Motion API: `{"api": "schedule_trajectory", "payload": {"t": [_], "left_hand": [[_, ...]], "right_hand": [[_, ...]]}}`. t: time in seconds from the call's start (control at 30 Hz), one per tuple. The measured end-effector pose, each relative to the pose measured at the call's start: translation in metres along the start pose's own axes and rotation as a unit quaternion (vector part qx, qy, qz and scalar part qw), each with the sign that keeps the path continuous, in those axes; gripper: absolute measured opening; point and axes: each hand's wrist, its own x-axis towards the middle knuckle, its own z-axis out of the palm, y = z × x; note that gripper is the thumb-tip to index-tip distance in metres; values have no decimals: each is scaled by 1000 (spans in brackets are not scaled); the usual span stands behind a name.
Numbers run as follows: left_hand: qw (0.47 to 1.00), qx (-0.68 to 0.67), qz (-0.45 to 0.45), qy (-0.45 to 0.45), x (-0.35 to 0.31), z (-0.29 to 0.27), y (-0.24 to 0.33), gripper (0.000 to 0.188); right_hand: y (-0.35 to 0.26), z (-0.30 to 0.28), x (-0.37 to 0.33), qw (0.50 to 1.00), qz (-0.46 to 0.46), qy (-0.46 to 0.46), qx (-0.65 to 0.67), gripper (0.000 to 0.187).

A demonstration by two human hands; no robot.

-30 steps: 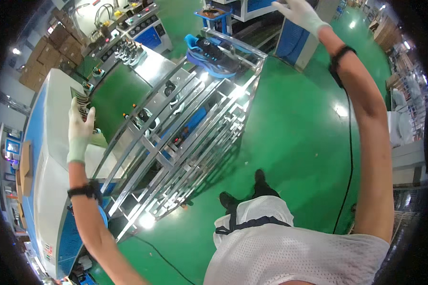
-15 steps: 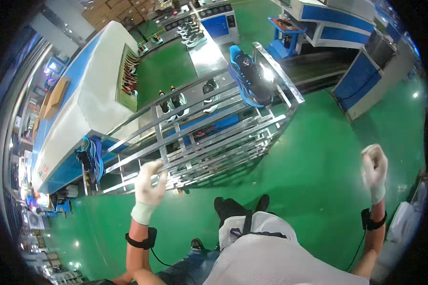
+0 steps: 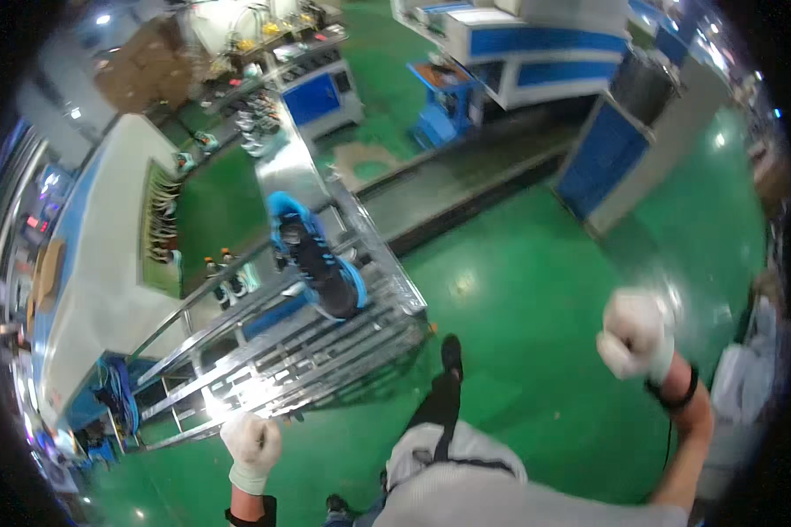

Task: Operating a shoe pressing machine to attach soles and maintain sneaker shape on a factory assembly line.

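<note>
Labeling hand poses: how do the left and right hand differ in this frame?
The left hand sits low, right by the metal rack; the right hand is raised higher, out over bare green floor. The right forearm shows a black wristband in full; the left one's is cut off at the frame edge. Both are white-gloved, closed fists holding nothing visible.

Two gloved hands show: the left hand (image 3: 251,442) and the right hand (image 3: 634,334), each curled into a fist and holding nothing. Each forearm carries one black wristband, two in all. One metal rack cart (image 3: 281,360) stands nearest the left hand, with one blue-and-black shoe (image 3: 318,265) lying on its top. One long white bench (image 3: 97,281) runs along the left side. One black shoe (image 3: 451,353) of the person rests on the green floor (image 3: 536,290).
</note>
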Motion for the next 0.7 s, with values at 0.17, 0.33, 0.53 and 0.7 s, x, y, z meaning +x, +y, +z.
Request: {"api": "schedule_trajectory", "payload": {"t": [0.17, 0.33, 0.53, 0.7], "left_hand": [[991, -89, 91, -31, 64, 87, 30, 19], [972, -194, 118, -55, 89, 131, 68, 43], [974, -193, -118, -16, 62, 169, 129, 31], [959, -225, -173, -4, 122, 238, 174, 25]], "right_hand": [[66, 38, 44, 995, -9, -16, 95, 28], [92, 83, 12, 981, -34, -125, 147, 34], [165, 73, -83, 887, 404, -68, 211, 42], [269, 115, -1, 925, 234, -170, 248, 50]]}}
